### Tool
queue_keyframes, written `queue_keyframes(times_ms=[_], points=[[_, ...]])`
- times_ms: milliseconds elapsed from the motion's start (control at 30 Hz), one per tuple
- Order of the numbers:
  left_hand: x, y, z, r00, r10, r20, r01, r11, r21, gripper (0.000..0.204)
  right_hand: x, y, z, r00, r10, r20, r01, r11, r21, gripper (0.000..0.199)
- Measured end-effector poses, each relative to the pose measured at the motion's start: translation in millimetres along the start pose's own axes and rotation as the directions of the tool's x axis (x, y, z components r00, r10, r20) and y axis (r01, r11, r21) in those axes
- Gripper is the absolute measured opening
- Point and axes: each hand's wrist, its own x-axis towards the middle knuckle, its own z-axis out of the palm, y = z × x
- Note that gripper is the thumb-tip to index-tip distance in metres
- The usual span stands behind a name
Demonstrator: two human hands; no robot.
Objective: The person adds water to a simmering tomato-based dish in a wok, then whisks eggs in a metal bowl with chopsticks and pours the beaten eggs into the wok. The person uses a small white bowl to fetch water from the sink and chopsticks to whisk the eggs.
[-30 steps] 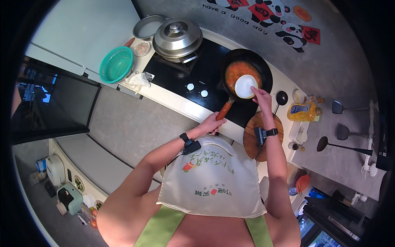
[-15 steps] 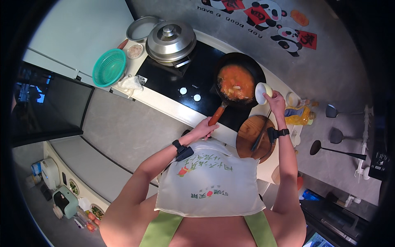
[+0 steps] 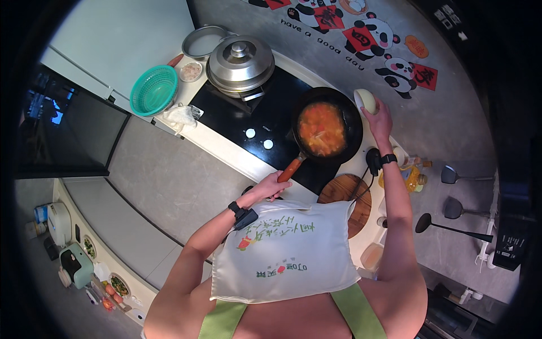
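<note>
Pan (image 3: 327, 127) handle angled toward left hand (image 3: 274, 185), gripped

Pan handle's end (image 3: 287, 170) under left grip (image 3: 271, 186)

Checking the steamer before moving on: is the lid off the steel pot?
No, the domed lid sits closed on the steel pot behind the pan.

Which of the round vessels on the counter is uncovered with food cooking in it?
The black frying pan with the orange handle, held by the left hand: it shows orange-red sauce. The steel pot beside it is lidded; the green colander looks empty.
</note>
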Motion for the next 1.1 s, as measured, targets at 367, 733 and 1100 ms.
queue_keyframes(times_ms=[367,733,1100], points=[[-2.1,5.4,-3.5,1.0,0.002,-0.003,-0.002,1.0,0.025,0.03,-28.0,-32.5,-26.3,0.992,-0.114,-0.056,0.116,0.992,0.039,0.063],[-4.6,4.0,0.2,0.999,0.02,0.029,-0.021,0.999,0.034,0.031,-76.2,-38.6,-45.3,0.982,0.048,-0.185,-0.039,0.998,0.05,0.063],[-10.7,4.5,-5.8,0.999,0.008,0.041,-0.008,1.0,0.017,0.043,-152.4,-1.7,-35.6,0.689,0.71,0.144,-0.49,0.31,0.815,0.038]])
